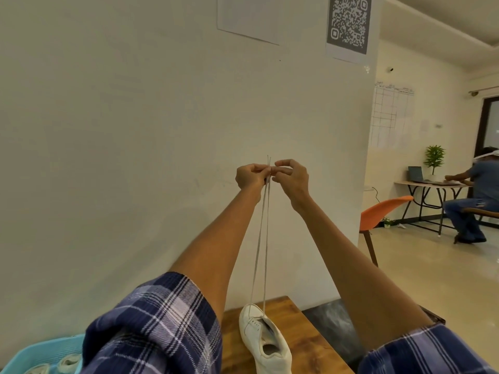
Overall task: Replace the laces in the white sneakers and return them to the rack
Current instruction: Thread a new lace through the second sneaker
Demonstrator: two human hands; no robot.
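1. A light-blue plastic basket point(40, 354) is sitting at the lower left, holding what look like shoes.
2. The left hand point(251, 176) is pinching both ends of the white lace point(263, 238), raised high.
3. The right hand point(291, 175) is pinching the lace ends too, apparently.
4. The white sneaker point(263, 340) is resting on the wooden table point(302, 333), its lace pulled taut.

Wooden table point(291, 333) against the wall, low in view. White sneaker point(263, 344) lies on it, toe toward the wall. Dark mat point(332, 327) lies at its right side.
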